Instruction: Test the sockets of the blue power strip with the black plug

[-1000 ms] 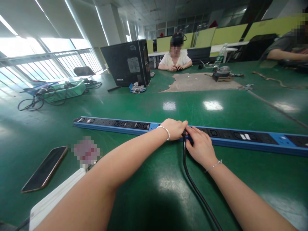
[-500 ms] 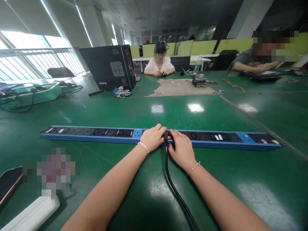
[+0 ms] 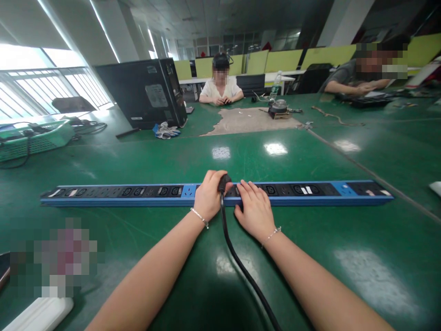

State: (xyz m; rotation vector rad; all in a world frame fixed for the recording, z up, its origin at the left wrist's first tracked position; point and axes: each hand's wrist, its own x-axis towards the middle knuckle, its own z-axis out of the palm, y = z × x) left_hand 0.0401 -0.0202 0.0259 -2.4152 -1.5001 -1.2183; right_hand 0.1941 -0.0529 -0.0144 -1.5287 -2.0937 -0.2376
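A long blue and black power strip with several sockets lies across the table in front of me. My left hand is closed on a black power plug, which is lifted at the strip's middle; whether its front touches a socket I cannot tell. From the plug, a thick black cable runs down toward me between my forearms. Just right of the plug, my right hand lies over the strip, fingers stretched out on its top and thumb at its near side.
A black computer case stands at the back left beside a pair of gloves. At the far left is a green basket of cables. Two people sit across the green table. A white object lies at the near left.
The plug in my left hand has come up from the strip and tilted, and my left hand has turned with it. My right hand stays on the strip. The whole view has shifted slightly.
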